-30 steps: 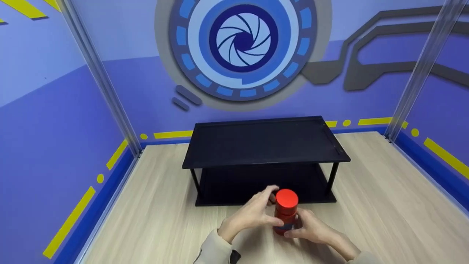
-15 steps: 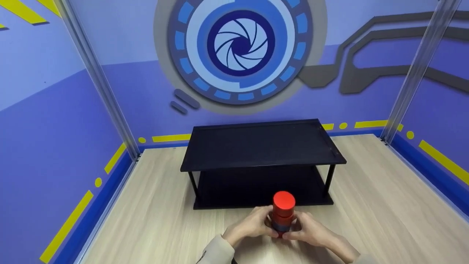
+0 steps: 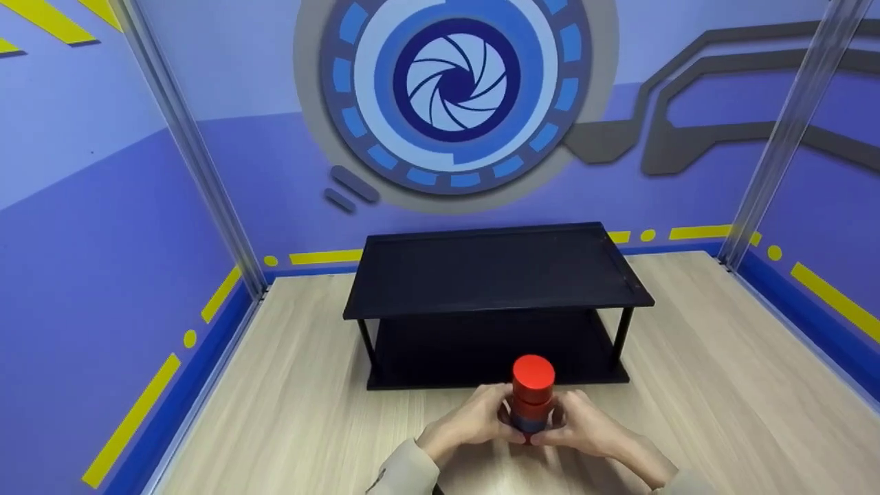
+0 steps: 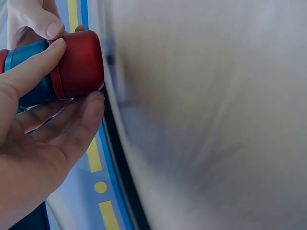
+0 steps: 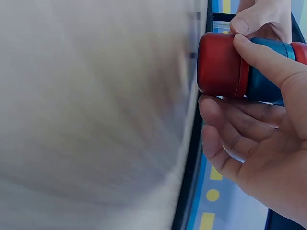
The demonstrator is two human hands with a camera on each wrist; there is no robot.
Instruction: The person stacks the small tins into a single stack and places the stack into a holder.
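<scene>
A red cylindrical bottle (image 3: 533,375) with a dark blue band stands upright between both hands, in front of a black two-tier rack (image 3: 495,271). From the left, my left hand (image 3: 473,416) grips its lower part, the thumb on the near side and the fingers curling behind. My right hand (image 3: 584,421) does the same from the right, and the thumbs nearly meet at the base. Close up in the left wrist view, the bottle's red end (image 4: 80,64) sits between thumb and fingers. The right wrist view shows the blue band (image 5: 268,67) partly behind the right thumb.
The rack's lower shelf (image 3: 467,350) lies just beyond the bottle, its upper shelf overhanging on thin posts. A wood-grain table (image 3: 302,426) carries everything. Purple-blue panels (image 3: 247,185) with metal corner posts (image 3: 784,130) enclose the back and sides.
My left hand's raised fingers have come down and closed around the bottle. The right hand has stayed on it. The bottle sits slightly further left in view, with little change over the last half second.
</scene>
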